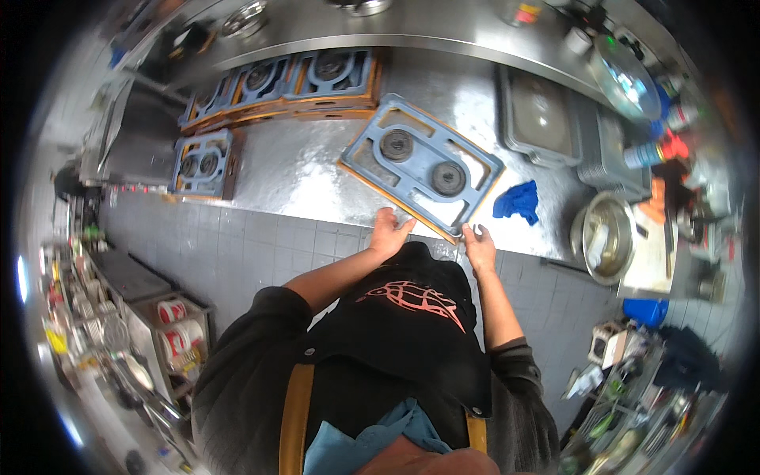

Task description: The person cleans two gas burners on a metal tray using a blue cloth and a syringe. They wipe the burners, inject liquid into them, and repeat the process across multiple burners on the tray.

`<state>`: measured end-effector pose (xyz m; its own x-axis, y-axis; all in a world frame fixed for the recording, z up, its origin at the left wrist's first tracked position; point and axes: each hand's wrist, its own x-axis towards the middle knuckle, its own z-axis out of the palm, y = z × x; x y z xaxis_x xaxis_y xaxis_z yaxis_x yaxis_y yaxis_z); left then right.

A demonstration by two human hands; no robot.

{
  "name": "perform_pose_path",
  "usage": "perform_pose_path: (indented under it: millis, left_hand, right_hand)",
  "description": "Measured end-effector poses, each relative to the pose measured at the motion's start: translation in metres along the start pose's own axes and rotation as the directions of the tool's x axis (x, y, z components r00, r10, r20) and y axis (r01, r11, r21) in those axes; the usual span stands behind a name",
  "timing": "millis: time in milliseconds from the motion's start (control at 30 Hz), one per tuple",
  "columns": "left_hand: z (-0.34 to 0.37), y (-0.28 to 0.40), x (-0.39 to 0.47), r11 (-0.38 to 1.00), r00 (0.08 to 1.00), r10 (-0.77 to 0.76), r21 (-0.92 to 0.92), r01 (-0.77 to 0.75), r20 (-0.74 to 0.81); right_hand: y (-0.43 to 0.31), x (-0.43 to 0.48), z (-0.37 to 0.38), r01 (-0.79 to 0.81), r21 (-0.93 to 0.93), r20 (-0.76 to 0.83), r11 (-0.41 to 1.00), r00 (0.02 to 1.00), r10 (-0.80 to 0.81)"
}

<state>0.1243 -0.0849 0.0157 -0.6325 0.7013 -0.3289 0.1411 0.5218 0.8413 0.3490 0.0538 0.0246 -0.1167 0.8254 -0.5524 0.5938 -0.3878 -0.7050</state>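
Note:
A blue plastic tray-like frame with an orange rim (425, 159) and two dark round discs lies slanted on the steel worktop (285, 163). At its near edge, my left hand (392, 230) has thumb and fingers spread; whether it touches the rim I cannot tell. My right hand (478, 244) is at the frame's near right corner, its fingers against the edge, the grip partly hidden. Right of the frame lies a crumpled blue cloth (516, 202).
Similar blue and orange frames (330, 71) stand along the back left, with a smaller-looking one (202, 163) at the left end. Grey lidded containers (541, 116), a metal bowl (608, 237) and a white cutting board (653, 261) stand right. A steel shelf (427, 40) overhangs the back.

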Motion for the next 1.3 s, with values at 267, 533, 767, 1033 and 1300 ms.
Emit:
perform_pose_path:
  millis: [267, 533, 767, 1033, 1300]
  left_hand:
    - [0.014, 0.024, 0.009, 0.716, 0.828, -0.427, -0.424, 0.555, 0.363]
    - [0.017, 0.047, -0.003, 0.348, 0.794, -0.339, -0.717, 0.604, 0.504]
    - [0.005, 0.094, -0.015, 0.455, 0.845, -0.393, -0.722, 0.521, 0.362]
    - [-0.047, 0.188, -0.003, 0.549, 0.739, -0.144, -0.568, 0.613, 0.658]
    - [-0.1, 0.302, -0.004, 0.736, 0.577, 0.166, -0.49, 0.467, 0.8]
  right_hand:
    - [-0.005, 0.024, 0.018, 0.149, 0.022, 0.06, 0.989, 0.987, -0.15]
    - [-0.025, -0.039, -0.024, 0.122, -0.221, 0.13, 0.968, 0.987, -0.095]
    - [-0.029, -0.103, -0.053, 0.07, 0.275, 0.233, 0.959, 0.963, -0.137]
    - [-0.059, -0.138, -0.147, 0.647, -0.689, -0.133, 0.326, 0.329, -0.935]
    - [-0.157, -0.215, -0.196, 0.578, -0.806, 0.207, -0.123, 0.082, -0.975]
